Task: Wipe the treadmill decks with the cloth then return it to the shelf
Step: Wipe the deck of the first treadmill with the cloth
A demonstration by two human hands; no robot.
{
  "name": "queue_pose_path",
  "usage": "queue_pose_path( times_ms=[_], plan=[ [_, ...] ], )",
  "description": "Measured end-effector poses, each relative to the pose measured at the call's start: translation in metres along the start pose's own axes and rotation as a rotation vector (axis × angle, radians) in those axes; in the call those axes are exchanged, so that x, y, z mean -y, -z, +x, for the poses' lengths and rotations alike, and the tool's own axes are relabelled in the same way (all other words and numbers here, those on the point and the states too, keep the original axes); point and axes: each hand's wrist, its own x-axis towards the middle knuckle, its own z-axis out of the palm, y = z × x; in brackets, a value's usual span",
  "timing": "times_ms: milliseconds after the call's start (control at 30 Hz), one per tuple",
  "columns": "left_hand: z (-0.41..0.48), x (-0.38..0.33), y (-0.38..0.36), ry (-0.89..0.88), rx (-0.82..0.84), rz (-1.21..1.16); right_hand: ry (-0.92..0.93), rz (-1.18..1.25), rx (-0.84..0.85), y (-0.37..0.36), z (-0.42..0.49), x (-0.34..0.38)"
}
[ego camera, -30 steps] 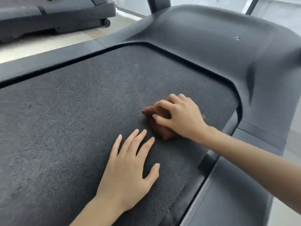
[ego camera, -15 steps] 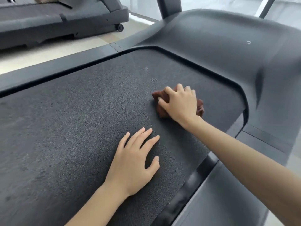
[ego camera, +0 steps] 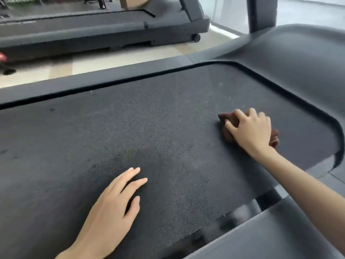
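A dark, rough treadmill belt (ego camera: 158,131) fills most of the view. On its right part lies a crumpled reddish-brown cloth (ego camera: 228,136), near the curved front cover. My right hand (ego camera: 250,131) lies on top of the cloth with its fingers curled over it, and hides most of it. My left hand (ego camera: 113,208) rests flat on the belt near the bottom of the view, fingers straight and holding nothing.
A smooth grey motor cover (ego camera: 298,64) curves round the belt's right end. Grey side rails (ego camera: 93,81) run along the far and near edges. A second treadmill (ego camera: 93,28) stands on the pale floor (ego camera: 112,58) beyond. An upright post (ego camera: 261,14) rises at the back.
My right hand has slid the cloth along the belt toward the front cover. My left hand stays flat on the belt. The view has swung up and shows more of the far treadmill.
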Motion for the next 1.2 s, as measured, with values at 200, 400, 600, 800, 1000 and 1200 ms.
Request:
queue_pose_path(
  times_ms=[200, 400, 600, 800, 1000, 1200],
  plan=[
    [-0.049, 0.031, 0.025, 0.104, 0.004, 0.089, 0.244, 0.079, -0.05, 0.013, -0.063, 0.083],
    [-0.07, 0.047, 0.039, 0.093, 0.06, 0.175, 0.379, 0.123, 0.006, 0.025, -0.108, 0.141],
    [-0.104, 0.074, 0.066, 0.099, 0.043, 0.196, 0.389, 0.131, 0.017, 0.03, -0.126, 0.19],
    [-0.131, 0.103, 0.081, 0.096, -0.009, 0.194, 0.401, 0.134, 0.02, 0.029, -0.148, 0.254],
    [-0.182, 0.152, 0.115, 0.202, -0.081, 0.212, 0.522, 0.14, 0.085, 0.041, -0.194, 0.352],
    [-0.273, 0.212, 0.189, 0.373, -0.185, 0.26, 0.898, 0.192, 0.361, 0.101, -0.23, 0.448]
  ],
)
